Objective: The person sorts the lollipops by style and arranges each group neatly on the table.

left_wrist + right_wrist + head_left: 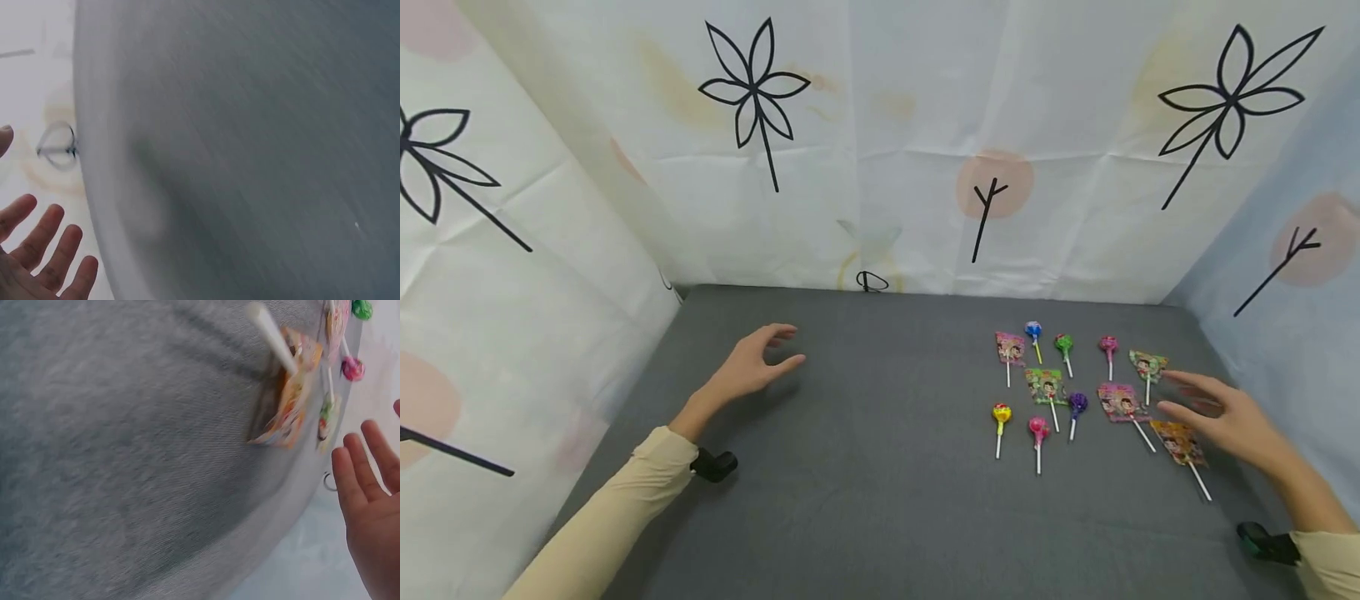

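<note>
My left hand [748, 362] hovers over the left side of the grey table, fingers loosely bent and thumb apart, holding nothing. On the right, my right hand [1232, 417] is held beside the lollipops, fingers extended and nothing in its grasp. Nearest to it are an orange-wrapped lollipop [1180, 442], a green flat-wrapped lollipop [1147, 365] and a pink flat-wrapped lollipop [1122, 402]. The right wrist view shows the orange-wrapped lollipop [290, 409] apart from the right fingers [356, 465]. Further left lie a purple lollipop [1078, 404], a yellow lollipop [1002, 413] and several others.
Grey cloth covers the table [865, 500]. A white patterned curtain [910, 108] stands behind it and along both sides. Among the back lollipops are a blue one [1033, 330] and a green round one [1063, 342]. Each wrist wears a black strap [713, 465].
</note>
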Available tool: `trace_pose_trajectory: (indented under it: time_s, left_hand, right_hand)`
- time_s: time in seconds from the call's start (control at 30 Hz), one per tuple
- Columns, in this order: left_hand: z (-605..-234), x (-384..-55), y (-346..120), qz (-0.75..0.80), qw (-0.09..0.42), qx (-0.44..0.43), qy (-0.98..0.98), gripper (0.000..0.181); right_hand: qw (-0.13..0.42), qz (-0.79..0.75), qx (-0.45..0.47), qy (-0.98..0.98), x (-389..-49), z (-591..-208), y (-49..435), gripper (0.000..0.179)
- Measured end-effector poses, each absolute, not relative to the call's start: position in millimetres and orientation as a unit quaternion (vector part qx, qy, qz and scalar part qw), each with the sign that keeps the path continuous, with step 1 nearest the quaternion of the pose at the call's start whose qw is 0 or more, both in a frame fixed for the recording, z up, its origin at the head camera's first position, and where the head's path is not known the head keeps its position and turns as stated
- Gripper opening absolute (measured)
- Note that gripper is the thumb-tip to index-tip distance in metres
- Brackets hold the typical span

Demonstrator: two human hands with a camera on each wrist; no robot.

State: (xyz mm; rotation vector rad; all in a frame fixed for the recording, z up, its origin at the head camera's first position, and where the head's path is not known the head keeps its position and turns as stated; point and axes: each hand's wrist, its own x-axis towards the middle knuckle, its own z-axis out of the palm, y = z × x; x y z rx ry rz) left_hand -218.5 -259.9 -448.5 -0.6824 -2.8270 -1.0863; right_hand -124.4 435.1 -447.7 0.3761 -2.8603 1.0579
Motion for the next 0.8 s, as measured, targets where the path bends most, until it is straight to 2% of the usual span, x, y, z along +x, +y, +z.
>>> trace_pose_trajectory:
  time_s: [0.23,0.5,0.8]
  left_hand:
    - [-453.3,-231.8,-198.1,-0.411,-0.005,-0.258,-0.874,0.056]
    - [-458.7,-245.0,-133.8,-0.432,-0.018,-0.306,-0.848,0.054]
    - [-467.6,-260.7,-70.6,-0.455,-0.051,-0.32,-0.829,0.057]
  right_hand:
    - [0.034,0.378,0.117,-0.918,-117.2,-454.2,448.5,0.045]
    - [0.021,0.341,0.083,-0.936,-111.5,-459.4,453.3,0.05]
    - [0.002,0.325,0.088,-0.942,-105.9,-465.9,458.0,0.052]
